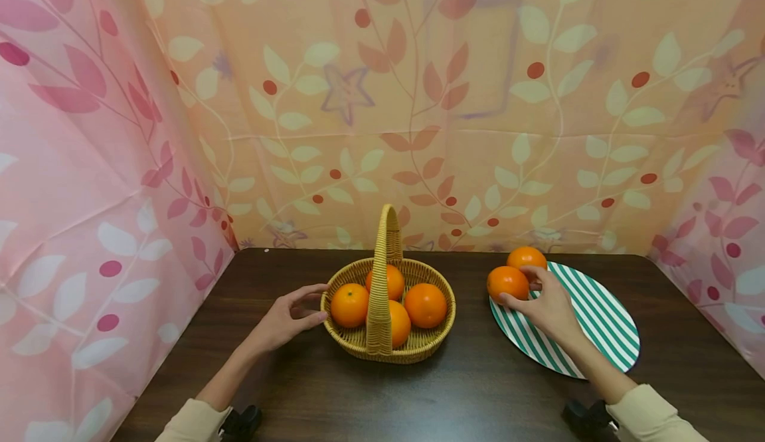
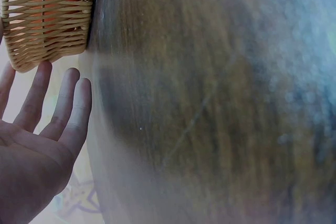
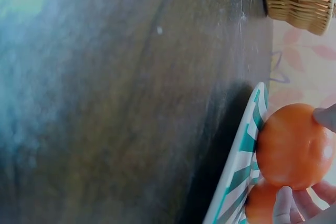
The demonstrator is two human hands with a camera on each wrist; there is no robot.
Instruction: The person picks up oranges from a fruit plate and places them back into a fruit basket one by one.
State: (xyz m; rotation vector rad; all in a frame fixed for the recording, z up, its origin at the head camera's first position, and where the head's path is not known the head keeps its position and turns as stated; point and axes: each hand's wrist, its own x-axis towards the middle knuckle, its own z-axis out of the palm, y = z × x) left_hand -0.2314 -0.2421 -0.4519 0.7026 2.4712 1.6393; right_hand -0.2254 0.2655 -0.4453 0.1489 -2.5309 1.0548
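Observation:
My right hand (image 1: 552, 306) pinches an orange (image 1: 507, 285) between thumb and fingers at the left edge of a green-and-white striped plate (image 1: 603, 316). In the right wrist view, that orange (image 3: 294, 148) has fingertips on opposite sides. Just behind it, a second orange (image 1: 527, 257) sits at the plate's back-left edge. My left hand (image 1: 283, 319) touches the left side of a wicker basket (image 1: 418, 356), its fingers loosely extended. Several oranges (image 1: 425, 306) lie in the basket, partly covered by its tall handle. From the left wrist, the hand (image 2: 47, 129) shows spread fingers against the basket wall.
A dark wooden table (image 1: 478, 402) carries the basket at the middle and the plate to its right. Floral cloth (image 1: 418, 97) hangs behind the table and along both sides. Dark wrist devices (image 1: 242, 422) show at both cuffs.

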